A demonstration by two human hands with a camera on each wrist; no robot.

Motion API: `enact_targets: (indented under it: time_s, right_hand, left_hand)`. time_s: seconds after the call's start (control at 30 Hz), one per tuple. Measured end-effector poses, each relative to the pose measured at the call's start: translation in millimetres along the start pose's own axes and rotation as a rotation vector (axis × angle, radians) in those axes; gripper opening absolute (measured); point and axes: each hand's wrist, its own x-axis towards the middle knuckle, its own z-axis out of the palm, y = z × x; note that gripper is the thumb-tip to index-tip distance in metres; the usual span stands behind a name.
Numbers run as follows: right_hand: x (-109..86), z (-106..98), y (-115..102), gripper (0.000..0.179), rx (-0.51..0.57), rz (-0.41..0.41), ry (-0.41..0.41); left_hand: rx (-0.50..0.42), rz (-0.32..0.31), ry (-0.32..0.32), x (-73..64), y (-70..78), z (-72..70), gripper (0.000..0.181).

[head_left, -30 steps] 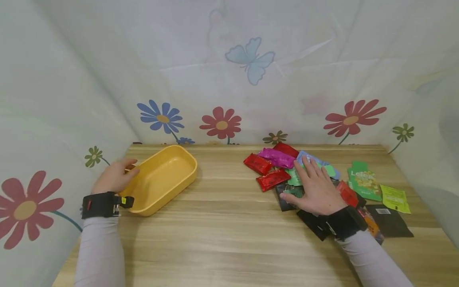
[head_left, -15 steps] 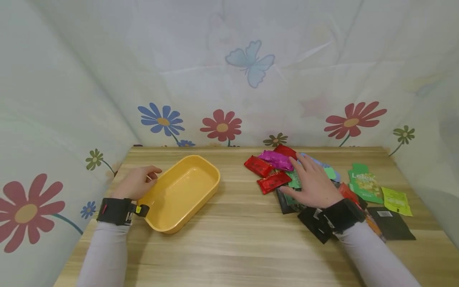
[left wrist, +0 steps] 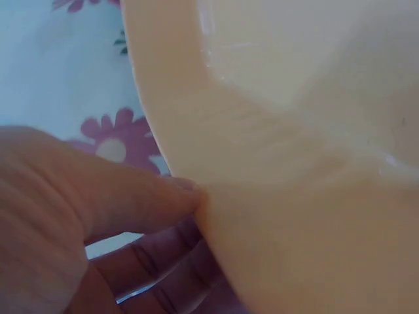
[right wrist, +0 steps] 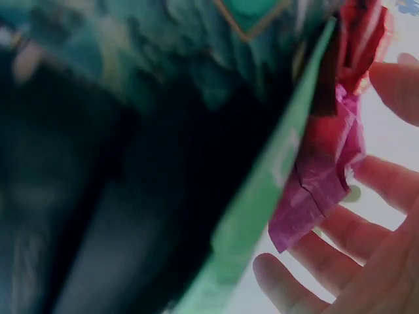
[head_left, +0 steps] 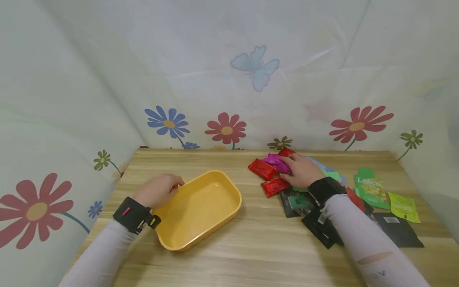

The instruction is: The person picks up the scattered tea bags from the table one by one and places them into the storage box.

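Note:
My left hand (head_left: 159, 191) pinches the left rim of an empty yellow plastic tray (head_left: 201, 211). In the left wrist view the thumb (left wrist: 173, 199) lies on the rim and the fingers curl beneath its outer side. My right hand (head_left: 303, 171) reaches over the heap of snack packets, its fingertips at a shiny purple packet (head_left: 274, 160). The right wrist view has the fingers spread beside the purple packet (right wrist: 317, 183), not closed round it. Two red packets (head_left: 263, 169) lie just left of these fingers, and another red one (head_left: 286, 152) is behind.
Beneath and around my right arm lie black packets (head_left: 319, 229) and a dark one with a green label (head_left: 299, 202). Farther right are a green packet (head_left: 371, 189), a yellow-green sachet (head_left: 404, 207) and a black pouch (head_left: 398, 229). Flower-printed cloth (head_left: 201, 87) encloses the wooden table (head_left: 251, 255).
The tray has slid right and toward me with my left hand. My right hand has moved left from above the packets to the purple one.

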Motion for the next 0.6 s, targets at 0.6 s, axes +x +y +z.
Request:
enact_targets:
  time_s: [0.6]
  right_hand:
    - [1.4, 3.9, -5.4, 0.074, -0.048, 0.098, 0.030]
  left_hand:
    - [-0.144, 0.105, -0.153, -13.3, 72.0, 6.4, 0.063]
